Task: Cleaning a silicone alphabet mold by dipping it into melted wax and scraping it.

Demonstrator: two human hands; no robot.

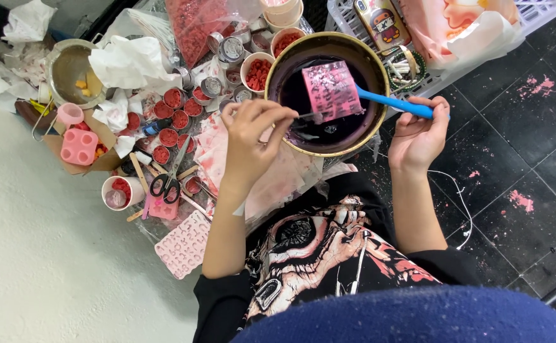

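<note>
A round metal pan [360,54] holds dark purple-red liquid. My right hand [418,133] grips the blue handle [392,103] of a spatula whose wide blade [332,89], smeared pink, is raised over the pan. My left hand [252,136] pinches a thin dark tool [306,116] whose tip touches the lower edge of the blade. Both hands hover at the pan's near side, above my lap in a black printed shirt [316,248].
Small tins of red wax [170,121], cups of red pellets [257,71], scissors [167,181], pink silicone moulds [183,244], crumpled paper [128,63] and a metal pot [68,70] crowd the left. A white crate [538,13] stands at the upper right on a dark stained floor [519,159].
</note>
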